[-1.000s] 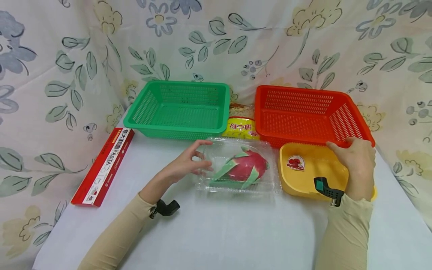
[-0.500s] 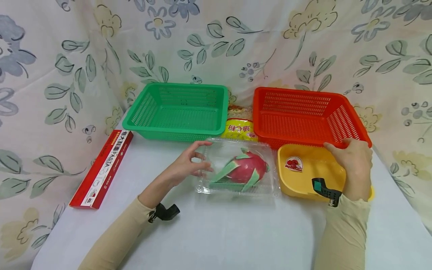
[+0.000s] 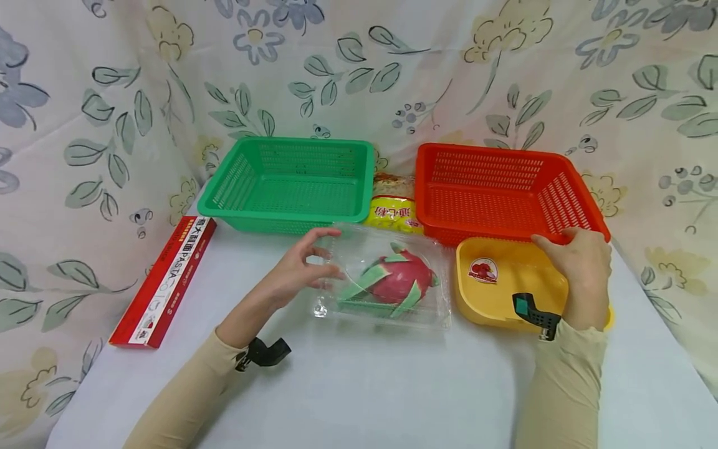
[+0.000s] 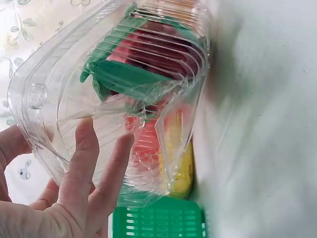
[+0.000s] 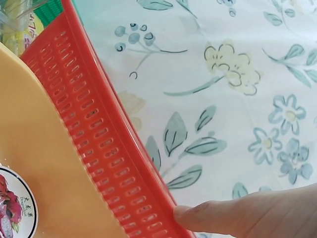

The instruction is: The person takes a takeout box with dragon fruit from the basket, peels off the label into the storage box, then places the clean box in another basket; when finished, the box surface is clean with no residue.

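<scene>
My left hand [image 3: 297,265] grips the left side of a clear plastic clamshell box [image 4: 39,94], its fingers and thumb spread along the edge. Inside the box lies a pink dragon fruit [image 3: 397,280] with green leaf tips. My right hand [image 3: 583,259] holds the front rim of the red basket [image 3: 505,229] near its right corner; one digit shows on that rim in the right wrist view, the other fingers are hidden there. In front of the red basket, partly under my right hand, sits a yellow box [image 3: 505,299] with a round dragon fruit label [image 5: 12,208].
A green basket [image 3: 286,221] stands at the back left. Between the baskets lie a yellow packet [image 3: 392,212] and another clear bag [image 3: 392,185]. A long red pasta box [image 3: 162,284] lies at the left. A floral cloth [image 3: 359,75] hangs behind.
The clear clamshell box has shifted a little to the left and tilted in my left hand. My right hand stays at the red basket's corner. The head view has panned slightly.
</scene>
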Demonstrator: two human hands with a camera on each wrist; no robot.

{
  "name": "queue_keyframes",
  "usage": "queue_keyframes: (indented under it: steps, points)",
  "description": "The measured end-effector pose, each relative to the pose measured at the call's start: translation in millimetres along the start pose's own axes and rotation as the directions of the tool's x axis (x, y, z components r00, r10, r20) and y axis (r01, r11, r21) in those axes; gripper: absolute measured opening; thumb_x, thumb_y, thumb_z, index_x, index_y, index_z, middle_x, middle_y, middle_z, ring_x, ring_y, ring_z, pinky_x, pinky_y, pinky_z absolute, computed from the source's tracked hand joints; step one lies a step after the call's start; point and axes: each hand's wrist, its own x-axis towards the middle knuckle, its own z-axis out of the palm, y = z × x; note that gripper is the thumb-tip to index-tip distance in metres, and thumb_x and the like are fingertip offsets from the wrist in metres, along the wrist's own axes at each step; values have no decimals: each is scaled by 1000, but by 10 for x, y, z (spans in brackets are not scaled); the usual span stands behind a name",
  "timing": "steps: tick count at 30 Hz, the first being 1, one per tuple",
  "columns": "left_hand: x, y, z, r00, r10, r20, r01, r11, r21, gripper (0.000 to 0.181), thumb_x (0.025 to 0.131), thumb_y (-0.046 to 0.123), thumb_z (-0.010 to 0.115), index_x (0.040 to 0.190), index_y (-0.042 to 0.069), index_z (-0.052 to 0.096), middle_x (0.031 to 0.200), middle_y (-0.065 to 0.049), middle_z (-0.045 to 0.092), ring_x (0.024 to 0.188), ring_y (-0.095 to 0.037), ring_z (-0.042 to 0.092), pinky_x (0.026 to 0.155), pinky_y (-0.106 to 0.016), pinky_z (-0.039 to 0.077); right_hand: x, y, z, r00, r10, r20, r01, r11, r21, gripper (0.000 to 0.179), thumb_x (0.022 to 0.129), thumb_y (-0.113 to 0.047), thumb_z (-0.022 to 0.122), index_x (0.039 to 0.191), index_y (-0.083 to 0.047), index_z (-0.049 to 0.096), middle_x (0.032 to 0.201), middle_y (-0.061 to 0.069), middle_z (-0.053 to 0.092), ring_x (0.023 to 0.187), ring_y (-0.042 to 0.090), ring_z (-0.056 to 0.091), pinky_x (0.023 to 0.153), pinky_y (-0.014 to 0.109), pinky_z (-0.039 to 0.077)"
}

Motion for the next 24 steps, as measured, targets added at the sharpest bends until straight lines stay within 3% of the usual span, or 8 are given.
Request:
queue_keyframes:
  steps: [5,12,24]
  points:
    - [-26,77,-32,1000,25,-10,-24,1000,11,64,89,3,68,146,17,42,132,-24,40,112,-34,49,75,-47,58,-4,-18,6,1000,-1,2,1,1000,3,84,94,-51,57,146,11,33,135,39,43,119,53,34,77,51,42]
    - [-24,249,-38,998,60,-7,-60,998,-8,64,89,4,68,146,19,43,129,-20,43,116,-34,45,74,-47,58,3,-14,-1,1000,-2,-2,2,1000,-5,84,94,-51,56,147,10,32,135,40,43,119,53,35,78,51,42]
    - [184,589,77,992,116,-50,-119,991,-54,63,91,1,66,146,21,44,133,-16,42,119,-32,45,76,-47,58,-10,-13,21,1000,14,-16,-14,1000,20,81,94,-49,57,148,7,33,137,38,42,121,52,35,83,54,44]
